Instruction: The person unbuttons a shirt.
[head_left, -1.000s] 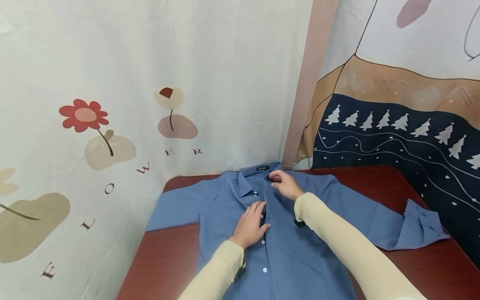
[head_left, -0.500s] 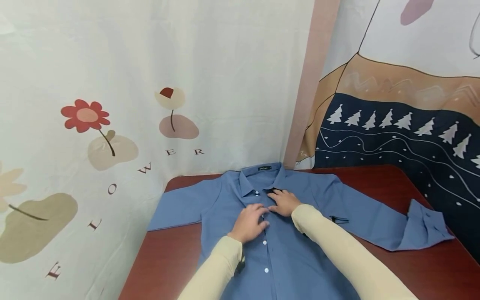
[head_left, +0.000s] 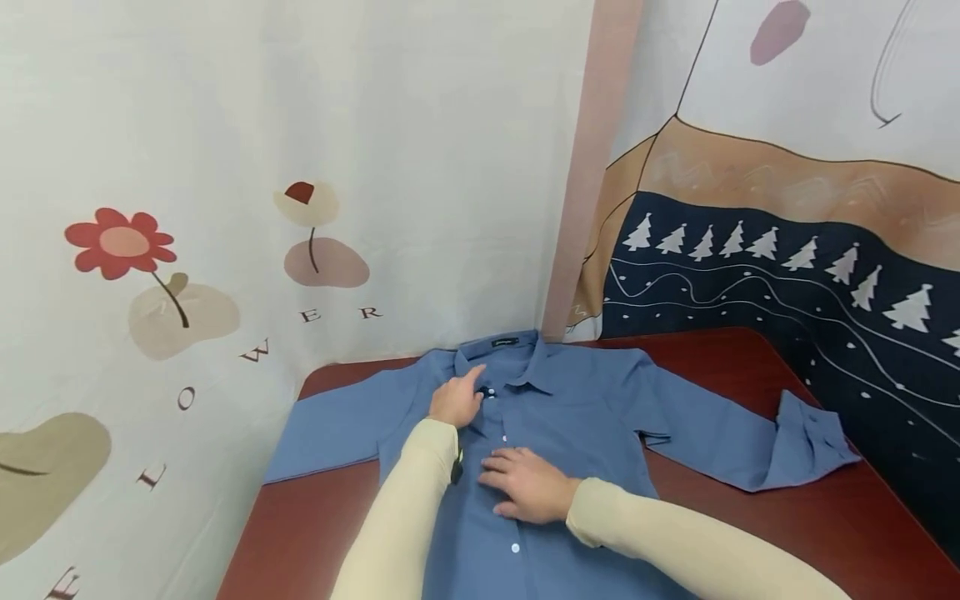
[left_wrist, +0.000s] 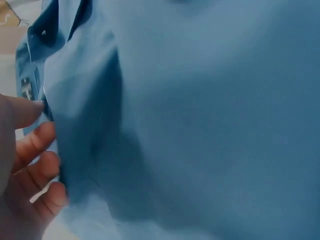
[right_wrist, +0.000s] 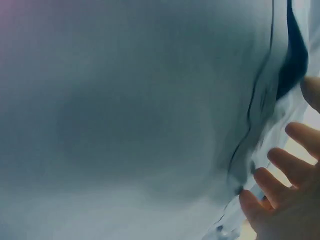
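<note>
A blue button-up shirt [head_left: 465, 533] lies front up, its collar [head_left: 536, 371] at the far end. My left hand [head_left: 455, 402] is at the collar's left side and hides that collar tip; one finger extends toward the neck opening. In the left wrist view, its loosely bent fingers [left_wrist: 42, 170] touch the cloth edge, and no clear grip shows. Lower down, my right hand [head_left: 531, 485] rests on the front strip with its fingers spread. The right wrist view has these fingers [right_wrist: 277, 187] beside the placket [right_wrist: 260, 95]. White buttons [head_left: 515, 548] show along the front.
Beneath the shirt is a reddish-brown table [head_left: 307, 533]. The left sleeve [head_left: 330, 429] lies out toward the table's left edge; the right sleeve [head_left: 720, 429] ends in a folded-up cuff [head_left: 813, 442]. Printed curtains [head_left: 450, 167] hang behind the table and on the right.
My left hand has moved up from the front strip to the collar. My right hand has left the right collar side and come down onto the front strip. The view has turned slightly right.
</note>
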